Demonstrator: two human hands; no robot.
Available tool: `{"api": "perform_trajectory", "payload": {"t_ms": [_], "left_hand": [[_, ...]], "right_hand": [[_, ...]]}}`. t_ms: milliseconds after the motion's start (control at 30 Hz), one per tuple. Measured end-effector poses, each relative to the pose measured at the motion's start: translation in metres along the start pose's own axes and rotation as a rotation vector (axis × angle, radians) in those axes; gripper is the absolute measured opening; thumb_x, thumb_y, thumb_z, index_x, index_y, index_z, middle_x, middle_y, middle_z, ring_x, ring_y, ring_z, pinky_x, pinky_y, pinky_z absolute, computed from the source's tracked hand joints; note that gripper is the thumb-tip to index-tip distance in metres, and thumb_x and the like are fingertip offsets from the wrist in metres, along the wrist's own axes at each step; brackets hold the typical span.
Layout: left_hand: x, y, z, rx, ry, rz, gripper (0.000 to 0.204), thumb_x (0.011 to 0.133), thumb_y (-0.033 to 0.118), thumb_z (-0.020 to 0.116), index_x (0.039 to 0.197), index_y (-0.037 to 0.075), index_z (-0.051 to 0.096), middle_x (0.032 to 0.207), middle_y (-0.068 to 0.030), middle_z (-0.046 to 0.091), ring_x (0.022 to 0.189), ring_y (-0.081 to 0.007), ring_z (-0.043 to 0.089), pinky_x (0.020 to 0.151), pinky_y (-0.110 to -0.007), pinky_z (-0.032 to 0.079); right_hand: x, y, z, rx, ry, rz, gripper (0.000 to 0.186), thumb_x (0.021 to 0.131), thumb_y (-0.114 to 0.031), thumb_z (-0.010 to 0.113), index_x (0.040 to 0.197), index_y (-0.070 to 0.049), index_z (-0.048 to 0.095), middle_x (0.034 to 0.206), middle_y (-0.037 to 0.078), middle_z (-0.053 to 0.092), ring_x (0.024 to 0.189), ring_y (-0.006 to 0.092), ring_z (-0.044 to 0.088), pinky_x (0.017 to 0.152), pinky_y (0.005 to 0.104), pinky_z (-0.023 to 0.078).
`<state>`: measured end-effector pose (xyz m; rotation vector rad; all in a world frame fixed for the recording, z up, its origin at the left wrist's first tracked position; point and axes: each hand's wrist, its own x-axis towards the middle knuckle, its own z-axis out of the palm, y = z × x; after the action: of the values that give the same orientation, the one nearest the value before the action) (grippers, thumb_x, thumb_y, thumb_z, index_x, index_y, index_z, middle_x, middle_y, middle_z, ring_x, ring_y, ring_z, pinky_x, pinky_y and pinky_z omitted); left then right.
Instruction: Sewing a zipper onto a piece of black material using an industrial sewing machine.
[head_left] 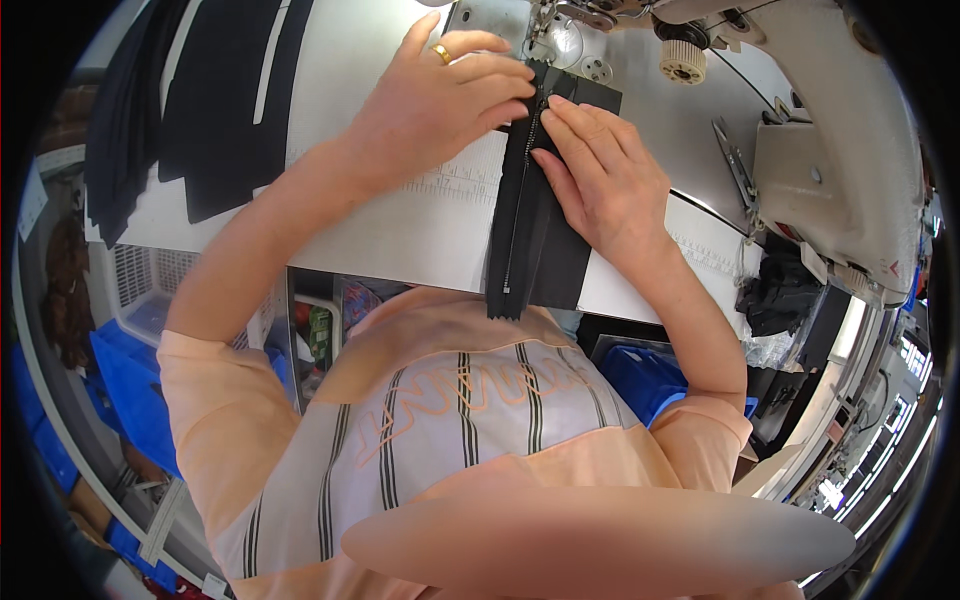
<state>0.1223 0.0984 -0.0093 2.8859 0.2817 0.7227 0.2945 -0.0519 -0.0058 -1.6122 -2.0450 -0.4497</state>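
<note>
White ruled table [400, 232] beside a pale sewing machine [835, 170], head view.
A long black zipper [511, 235] with metal teeth lies on a black fabric strip [563, 250], its tail passing the table's near edge. The left hand [440, 92] spreads loose fingers by its top; the right hand [612, 170] lays fingers on it, pinch unclear. Bare tabletop runs left to dark cloth pieces [222, 115].

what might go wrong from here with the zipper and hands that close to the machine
Both the left hand and the right hand are near the working end of the sewing machine, so a slip could hurt someone.

The black zipper has metal teeth, which might damage a needle if struck.

Its lower end overhangs the white table close to the shirt, so it could catch or be pulled askew.
</note>
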Motion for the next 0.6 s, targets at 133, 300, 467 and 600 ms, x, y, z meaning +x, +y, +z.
{"api": "perform_trajectory", "payload": {"t_ms": [133, 300, 467, 600], "left_hand": [[0.016, -0.002, 0.007, -0.144, -0.038, 0.048, 0.037, 0.087, 0.027, 0.070, 0.121, 0.012, 0.066, 0.126, -0.0004, 0.063, 0.122, -0.0216, 0.054, 0.106, -0.043, 0.037], [0.018, -0.018, -0.024, 0.446, -0.267, -0.258, 0.030, 0.083, 0.029, 0.068, 0.095, 0.001, 0.069, 0.093, -0.0135, 0.068, 0.093, -0.0320, 0.064, 0.086, -0.041, 0.046], [0.021, -0.042, -0.026, 0.135, -0.037, -0.169, 0.022, 0.080, 0.020, 0.071, 0.090, 0.001, 0.068, 0.086, -0.0148, 0.067, 0.084, -0.0316, 0.065, 0.070, -0.040, 0.051], [0.035, -0.034, 0.015, -0.242, 0.268, -0.087, 0.020, 0.084, 0.018, 0.071, 0.094, 0.001, 0.067, 0.087, -0.0124, 0.065, 0.079, -0.0271, 0.063, 0.072, -0.033, 0.052]], "right_hand": [[0.000, -0.002, -0.004, -0.005, -0.018, 0.017, 0.034, 0.072, -0.017, 0.079, 0.102, -0.005, 0.069, 0.111, 0.005, 0.067, 0.098, 0.0219, 0.063, 0.078, 0.0327, 0.055], [-0.007, -0.004, -0.011, 0.034, 0.006, -0.006, 0.034, 0.071, -0.016, 0.079, 0.102, -0.004, 0.069, 0.111, 0.005, 0.067, 0.096, 0.0228, 0.064, 0.078, 0.0323, 0.055], [-0.010, -0.003, -0.010, 0.005, -0.025, -0.001, 0.035, 0.071, -0.015, 0.080, 0.102, -0.003, 0.069, 0.112, 0.005, 0.068, 0.096, 0.0231, 0.064, 0.078, 0.0320, 0.055], [-0.009, -0.004, -0.010, -0.003, -0.024, -0.008, 0.035, 0.071, -0.016, 0.080, 0.102, -0.003, 0.069, 0.111, 0.005, 0.068, 0.096, 0.0230, 0.064, 0.078, 0.0314, 0.055]]}}
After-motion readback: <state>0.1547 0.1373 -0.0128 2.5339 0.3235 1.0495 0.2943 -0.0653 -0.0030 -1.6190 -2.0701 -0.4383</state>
